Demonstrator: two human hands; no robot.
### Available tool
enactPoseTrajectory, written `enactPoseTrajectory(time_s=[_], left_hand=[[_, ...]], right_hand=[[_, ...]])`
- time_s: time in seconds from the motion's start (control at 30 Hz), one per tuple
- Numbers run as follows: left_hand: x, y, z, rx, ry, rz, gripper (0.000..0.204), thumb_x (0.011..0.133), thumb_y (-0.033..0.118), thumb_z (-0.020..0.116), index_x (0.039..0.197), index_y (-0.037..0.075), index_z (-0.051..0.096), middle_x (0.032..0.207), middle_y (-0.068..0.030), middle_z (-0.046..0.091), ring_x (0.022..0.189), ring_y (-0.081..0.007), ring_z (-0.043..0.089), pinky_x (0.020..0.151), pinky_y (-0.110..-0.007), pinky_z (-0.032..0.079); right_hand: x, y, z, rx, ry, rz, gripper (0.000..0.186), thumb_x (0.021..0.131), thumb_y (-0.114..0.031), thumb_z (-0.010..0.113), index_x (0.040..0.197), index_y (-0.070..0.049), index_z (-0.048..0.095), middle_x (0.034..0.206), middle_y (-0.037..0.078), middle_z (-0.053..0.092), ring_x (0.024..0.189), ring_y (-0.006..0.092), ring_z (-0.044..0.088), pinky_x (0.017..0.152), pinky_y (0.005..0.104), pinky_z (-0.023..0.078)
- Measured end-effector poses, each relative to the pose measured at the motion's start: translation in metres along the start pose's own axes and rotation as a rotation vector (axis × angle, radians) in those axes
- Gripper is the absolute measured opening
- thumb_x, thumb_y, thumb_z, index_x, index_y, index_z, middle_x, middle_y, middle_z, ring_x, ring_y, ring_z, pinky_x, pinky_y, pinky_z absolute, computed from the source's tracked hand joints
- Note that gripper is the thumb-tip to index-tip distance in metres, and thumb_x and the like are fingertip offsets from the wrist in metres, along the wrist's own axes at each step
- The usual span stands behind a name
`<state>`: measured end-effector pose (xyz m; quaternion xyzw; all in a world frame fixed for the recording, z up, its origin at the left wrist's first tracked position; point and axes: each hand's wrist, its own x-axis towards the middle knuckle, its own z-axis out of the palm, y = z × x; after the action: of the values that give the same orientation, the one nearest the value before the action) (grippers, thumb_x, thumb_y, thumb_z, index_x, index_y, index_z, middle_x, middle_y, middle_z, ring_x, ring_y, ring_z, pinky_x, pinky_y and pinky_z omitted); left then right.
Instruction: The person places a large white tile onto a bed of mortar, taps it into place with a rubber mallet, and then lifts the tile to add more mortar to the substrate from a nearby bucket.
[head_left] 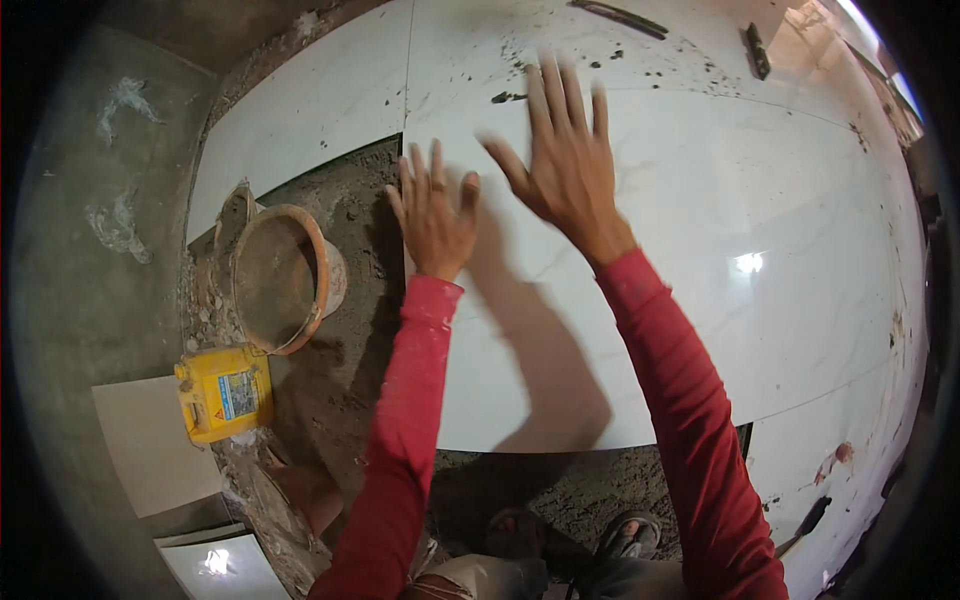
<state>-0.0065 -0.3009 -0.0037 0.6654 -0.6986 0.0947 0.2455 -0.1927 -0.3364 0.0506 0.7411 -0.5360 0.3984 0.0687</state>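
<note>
Far left, there's the grey wall (70, 330) with white smears (118, 225) on it, and near its foot a beige flat panel (150, 450). Next comes a yellow jerrycan (208, 400), label facing up, and just above it an orange-rimmed bucket (336, 280) sitting on the rough grey mortar bed (365, 210).

Now the left hand (437, 225), out of its red sleeve (415, 370): fingers spread, palm down, right over the left edge of the large white floor tile (510, 390), where tile meets mortar. Whether it's pressing or just above, I can't tell. That tile lies in the middle, faintly grey-veined, an arm's shadow (550, 360) across it, more mortar below its near edge.

And here's the right hand (575, 175), farther up and over the same tile, fingers fanned, thumb out wide, blurred at the tips; contact can't be made out here either. Past it, a dark strip (620, 18) lies at the top, a sandalled foot (632, 530) stands at the bottom, then a small dark bar (757, 52), and lower right a black-handled tool (815, 515).
</note>
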Motion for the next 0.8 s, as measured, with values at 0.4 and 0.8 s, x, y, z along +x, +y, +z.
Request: enactPoseTrajectory(time_s=[0.4,0.8], left_hand=[[-0.051,-0.035,0.057,0.071,-0.058,0.128,0.063,0.091,0.043,0.059,0.145,0.011,0.046,0.154,-0.016,0.037,0.144,-0.0345,0.03,0.116,-0.053,0.023],[-0.079,-0.058,0.053,0.179,-0.266,0.208,0.061,0.104,0.053,0.031,0.153,0.018,0.03,0.155,-0.02,0.032,0.141,-0.0385,0.032,0.109,-0.053,0.033]], right_hand=[[-0.102,0.01,0.049,-0.136,-0.351,0.037,0.066,0.093,-0.049,0.051,0.136,0.0,0.049,0.148,0.03,0.038,0.14,0.0459,0.032,0.11,0.0689,0.019],[-0.265,-0.006,-0.088,0.153,-0.341,0.168,0.084,0.086,-0.054,0.062,0.144,0.002,0.038,0.155,0.018,0.032,0.147,0.031,0.023,0.122,0.0533,0.008]])
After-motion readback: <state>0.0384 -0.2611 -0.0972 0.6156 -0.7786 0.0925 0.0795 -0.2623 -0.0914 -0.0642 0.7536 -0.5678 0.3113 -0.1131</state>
